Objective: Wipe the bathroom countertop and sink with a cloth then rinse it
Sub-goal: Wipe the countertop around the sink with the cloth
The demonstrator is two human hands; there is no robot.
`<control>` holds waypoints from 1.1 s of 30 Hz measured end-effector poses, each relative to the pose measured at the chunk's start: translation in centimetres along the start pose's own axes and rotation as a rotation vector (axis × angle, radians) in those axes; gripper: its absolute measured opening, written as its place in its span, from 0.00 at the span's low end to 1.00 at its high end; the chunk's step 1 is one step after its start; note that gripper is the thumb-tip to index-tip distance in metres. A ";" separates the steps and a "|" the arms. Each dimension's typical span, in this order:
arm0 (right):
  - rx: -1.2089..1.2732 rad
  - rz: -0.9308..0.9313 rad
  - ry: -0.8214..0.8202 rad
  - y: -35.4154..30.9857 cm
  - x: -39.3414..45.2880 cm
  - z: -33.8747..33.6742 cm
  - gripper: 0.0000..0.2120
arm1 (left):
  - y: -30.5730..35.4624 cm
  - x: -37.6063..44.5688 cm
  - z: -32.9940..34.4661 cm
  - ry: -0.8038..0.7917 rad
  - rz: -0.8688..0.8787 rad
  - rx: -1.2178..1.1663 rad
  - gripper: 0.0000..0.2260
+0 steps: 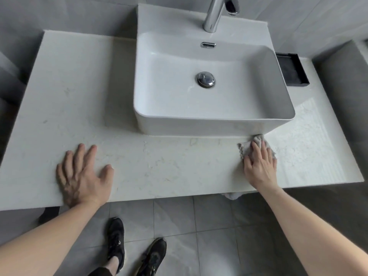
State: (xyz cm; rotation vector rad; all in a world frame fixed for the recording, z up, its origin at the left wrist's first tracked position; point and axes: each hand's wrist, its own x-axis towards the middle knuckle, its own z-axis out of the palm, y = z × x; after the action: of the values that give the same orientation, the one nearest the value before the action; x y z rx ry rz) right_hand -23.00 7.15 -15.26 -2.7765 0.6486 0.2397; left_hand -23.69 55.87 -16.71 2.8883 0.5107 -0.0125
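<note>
A white marble-look countertop (pixel 159 166) carries a white rectangular vessel sink (pixel 199 124) with a chrome drain plug (pixel 206 79). My right hand (pixel 260 166) lies flat with straight fingers on a small grey cloth (pixel 246 147), pressing it onto the counter just in front of the sink's front right corner. My left hand (pixel 83 176) rests palm down with fingers spread on the counter's front left part, holding nothing. A chrome faucet (pixel 215 12) rises behind the basin.
A black tray (pixel 292 69) sits on the counter right of the sink. Grey tiled walls close in behind and on both sides. Below the counter's front edge are grey floor tiles and my black shoes (pixel 135 253). Something white (pixel 232 196) peeks out under the counter.
</note>
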 end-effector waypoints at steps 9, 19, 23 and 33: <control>0.085 0.125 0.084 -3.6 0.6 2.7 0.35 | 0.0 -0.1 0.1 0.000 -0.001 -0.003 0.33; 0.030 -0.518 -0.067 -14.9 -8.1 7.9 0.32 | -0.2 -0.1 0.6 0.034 0.019 -0.015 0.32; -0.006 -0.624 -0.061 -13.0 -9.5 8.2 0.30 | -0.2 0.0 0.6 0.042 0.029 -0.012 0.32; 0.055 0.120 0.055 3.6 -2.2 1.3 0.31 | -0.3 -0.1 0.6 0.047 0.031 -0.021 0.32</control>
State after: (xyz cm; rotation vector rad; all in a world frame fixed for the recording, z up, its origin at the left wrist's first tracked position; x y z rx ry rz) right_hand -26.77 5.34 -16.86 -2.7030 0.8234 0.1678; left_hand -23.87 56.00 -17.36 2.8815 0.4713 0.0648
